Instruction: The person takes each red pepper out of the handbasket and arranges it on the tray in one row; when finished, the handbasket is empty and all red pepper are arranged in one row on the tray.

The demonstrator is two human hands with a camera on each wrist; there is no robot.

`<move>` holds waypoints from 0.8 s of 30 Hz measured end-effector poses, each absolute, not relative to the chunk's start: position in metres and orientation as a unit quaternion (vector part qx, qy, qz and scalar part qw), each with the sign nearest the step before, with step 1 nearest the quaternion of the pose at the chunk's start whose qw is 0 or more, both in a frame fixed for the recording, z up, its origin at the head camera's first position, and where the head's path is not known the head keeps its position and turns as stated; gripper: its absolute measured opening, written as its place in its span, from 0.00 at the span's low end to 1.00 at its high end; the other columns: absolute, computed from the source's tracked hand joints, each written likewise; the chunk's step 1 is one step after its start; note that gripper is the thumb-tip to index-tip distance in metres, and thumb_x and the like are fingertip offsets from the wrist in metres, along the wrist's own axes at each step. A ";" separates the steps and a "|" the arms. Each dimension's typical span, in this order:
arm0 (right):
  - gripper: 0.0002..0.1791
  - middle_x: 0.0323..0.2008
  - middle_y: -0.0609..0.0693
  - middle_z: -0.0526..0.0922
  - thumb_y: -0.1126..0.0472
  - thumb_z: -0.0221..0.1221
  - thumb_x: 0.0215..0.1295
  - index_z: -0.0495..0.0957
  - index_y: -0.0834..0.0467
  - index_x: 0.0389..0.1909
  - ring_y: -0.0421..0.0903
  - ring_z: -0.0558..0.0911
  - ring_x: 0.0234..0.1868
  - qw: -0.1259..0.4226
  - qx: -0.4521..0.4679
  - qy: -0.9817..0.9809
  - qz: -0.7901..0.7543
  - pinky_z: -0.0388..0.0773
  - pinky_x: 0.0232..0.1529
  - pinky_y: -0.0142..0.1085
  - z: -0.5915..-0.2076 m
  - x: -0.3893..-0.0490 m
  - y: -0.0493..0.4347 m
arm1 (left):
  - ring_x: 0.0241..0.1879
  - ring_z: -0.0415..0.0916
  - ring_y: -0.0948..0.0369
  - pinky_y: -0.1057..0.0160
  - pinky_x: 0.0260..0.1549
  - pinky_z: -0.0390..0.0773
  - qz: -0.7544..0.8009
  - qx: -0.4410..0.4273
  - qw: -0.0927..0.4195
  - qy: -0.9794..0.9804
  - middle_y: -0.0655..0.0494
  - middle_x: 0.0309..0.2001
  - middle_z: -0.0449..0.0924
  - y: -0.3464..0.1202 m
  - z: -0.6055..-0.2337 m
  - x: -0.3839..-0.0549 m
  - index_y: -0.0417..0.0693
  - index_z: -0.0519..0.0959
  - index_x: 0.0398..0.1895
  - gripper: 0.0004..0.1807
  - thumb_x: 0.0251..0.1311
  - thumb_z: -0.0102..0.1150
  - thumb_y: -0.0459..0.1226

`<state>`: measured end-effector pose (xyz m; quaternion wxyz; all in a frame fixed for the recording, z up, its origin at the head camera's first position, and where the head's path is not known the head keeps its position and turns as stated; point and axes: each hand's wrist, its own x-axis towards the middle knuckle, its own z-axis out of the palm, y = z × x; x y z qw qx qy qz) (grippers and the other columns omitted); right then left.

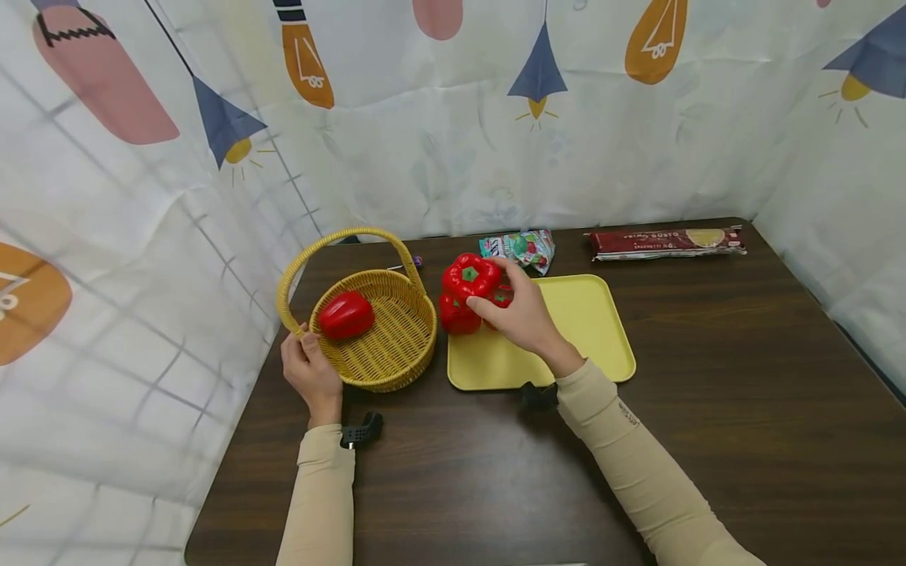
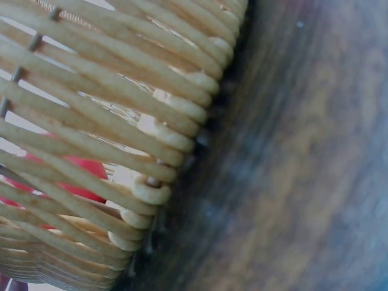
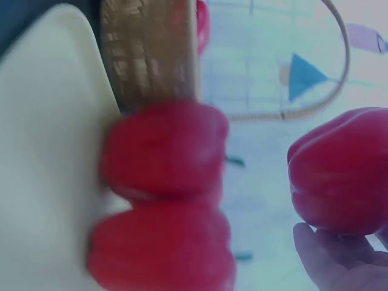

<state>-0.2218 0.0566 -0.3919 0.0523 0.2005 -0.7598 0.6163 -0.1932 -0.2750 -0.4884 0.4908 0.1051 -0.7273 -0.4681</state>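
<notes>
Near the left end of the table stands a yellow wicker basket (image 1: 392, 346) with a tall handle. One red bell pepper (image 1: 345, 316) lies on its side inside. My left hand (image 1: 311, 376) pinches the base of the handle at the rim; the left wrist view shows only the woven wall (image 2: 121, 109) and the tabletop. My right hand (image 1: 522, 314) holds another red bell pepper (image 1: 454, 277), stem up, above the yellow tray (image 1: 573, 338). Below it, two more red bell peppers (image 3: 163, 151) stand side by side on the tray, partly hidden in the head view.
Behind the tray lies a colourful snack packet (image 1: 527, 248). A long dark-red biscuit package (image 1: 665, 242) is at the back right. A small thin item (image 1: 416, 262), partly hidden, lies behind the basket. Patterned curtains (image 1: 439, 141) hang around the dark wooden table (image 1: 453, 472).
</notes>
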 end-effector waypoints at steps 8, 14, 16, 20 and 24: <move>0.35 0.58 0.58 0.73 0.55 0.63 0.62 0.63 0.61 0.67 0.54 0.73 0.57 0.077 0.166 -0.772 0.608 0.73 0.58 0.49 -0.387 -0.235 0.090 | 0.54 0.73 0.47 0.62 0.55 0.68 -0.471 0.102 0.495 -0.723 0.37 0.49 0.78 -0.276 -0.490 -0.194 0.29 0.75 0.32 0.31 0.71 0.48 0.54; 0.36 0.57 0.58 0.74 0.52 0.64 0.63 0.63 0.59 0.68 0.54 0.76 0.54 0.075 0.135 -0.798 0.582 0.77 0.54 0.48 -0.389 -0.246 0.112 | 0.54 0.73 0.48 0.62 0.56 0.68 -0.471 0.104 0.493 -0.724 0.36 0.49 0.77 -0.277 -0.490 -0.194 0.28 0.75 0.32 0.33 0.70 0.47 0.55; 0.36 0.58 0.58 0.74 0.51 0.64 0.63 0.62 0.58 0.69 0.55 0.77 0.53 0.069 0.124 -0.802 0.581 0.77 0.53 0.48 -0.391 -0.249 0.120 | 0.54 0.73 0.47 0.62 0.56 0.68 -0.470 0.104 0.492 -0.725 0.36 0.49 0.77 -0.277 -0.490 -0.194 0.27 0.75 0.33 0.34 0.70 0.47 0.56; 0.37 0.59 0.59 0.74 0.50 0.63 0.64 0.61 0.57 0.69 0.54 0.75 0.54 0.048 0.102 -0.807 0.580 0.76 0.51 0.44 -0.394 -0.255 0.136 | 0.54 0.73 0.47 0.61 0.56 0.68 -0.468 0.106 0.492 -0.727 0.36 0.48 0.77 -0.277 -0.490 -0.194 0.26 0.75 0.33 0.35 0.70 0.47 0.56; 0.38 0.60 0.59 0.73 0.50 0.63 0.64 0.59 0.58 0.69 0.55 0.73 0.55 0.015 0.081 -0.816 0.572 0.74 0.48 0.43 -0.397 -0.258 0.151 | 0.54 0.73 0.46 0.61 0.56 0.68 -0.465 0.104 0.493 -0.728 0.35 0.48 0.76 -0.277 -0.490 -0.194 0.26 0.75 0.33 0.34 0.70 0.47 0.55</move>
